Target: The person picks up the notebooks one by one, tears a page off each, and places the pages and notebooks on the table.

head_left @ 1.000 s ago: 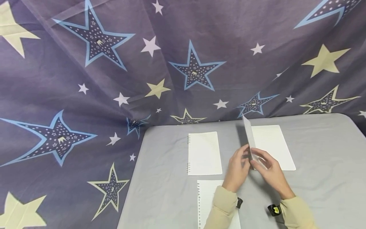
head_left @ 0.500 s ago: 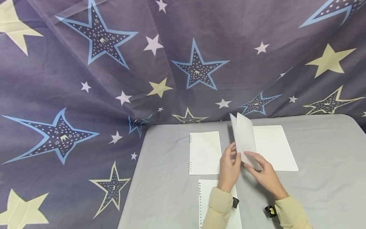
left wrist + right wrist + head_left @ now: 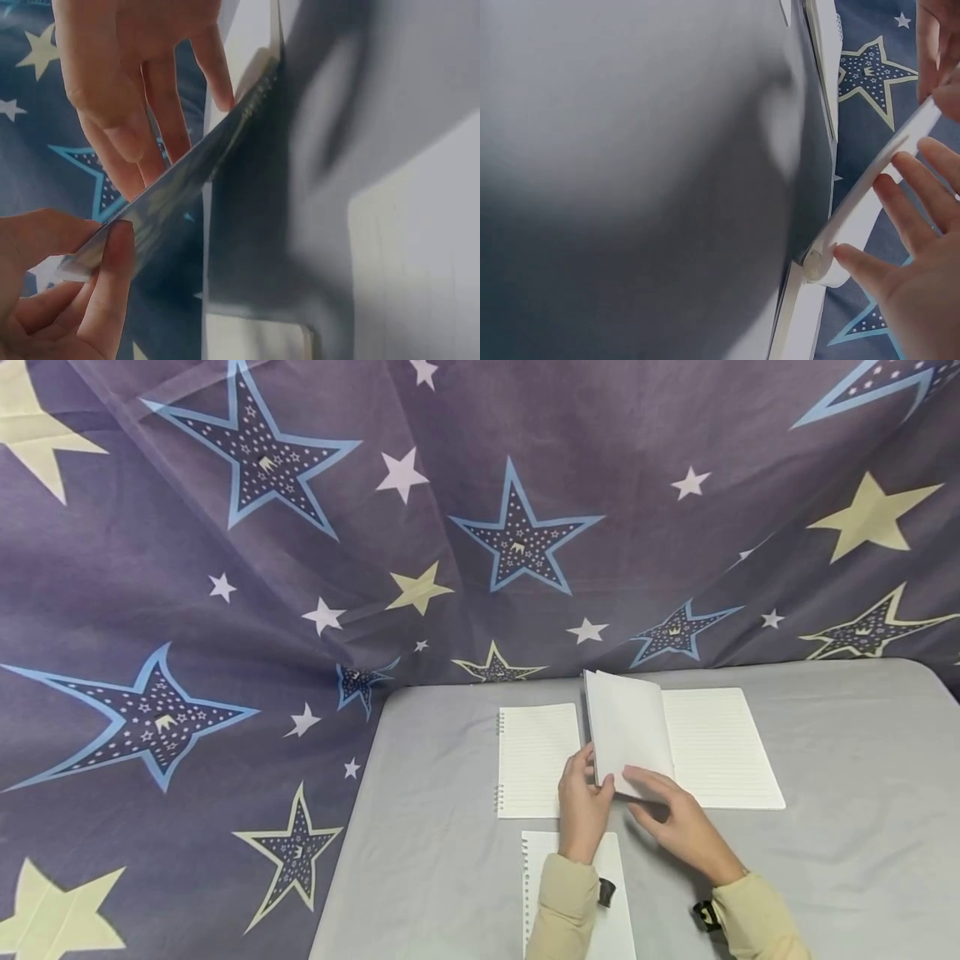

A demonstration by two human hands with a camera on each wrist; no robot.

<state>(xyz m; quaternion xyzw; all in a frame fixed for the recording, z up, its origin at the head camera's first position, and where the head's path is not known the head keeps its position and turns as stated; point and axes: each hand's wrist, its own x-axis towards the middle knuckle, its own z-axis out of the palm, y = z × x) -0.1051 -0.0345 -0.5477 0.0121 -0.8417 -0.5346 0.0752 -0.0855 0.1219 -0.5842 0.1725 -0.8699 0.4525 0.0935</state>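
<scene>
A notebook (image 3: 720,747) with lined white pages lies spread at the right of the head view. Its left part, a cover with blank white leaves (image 3: 630,727), is tilted up off the table. My left hand (image 3: 583,802) pinches the lower left edge of that part between thumb and fingers, as the left wrist view also shows at the cover edge (image 3: 172,187). My right hand (image 3: 678,822) has its fingers spread, and its fingertips touch the raised leaf near the bottom. In the right wrist view these fingers (image 3: 907,217) are extended against the paper.
A spiral notebook (image 3: 534,764) with lined pages lies just left of the raised leaves. Nearer to me is a sheet with punched holes (image 3: 542,852), partly under my left sleeve. Grey cloth covers the table (image 3: 427,827); a star-patterned curtain (image 3: 465,635) hangs behind.
The raised part of the notebook has swung left and down from nearly upright, its blank inner side coming into view. Both hands have moved left with it.
</scene>
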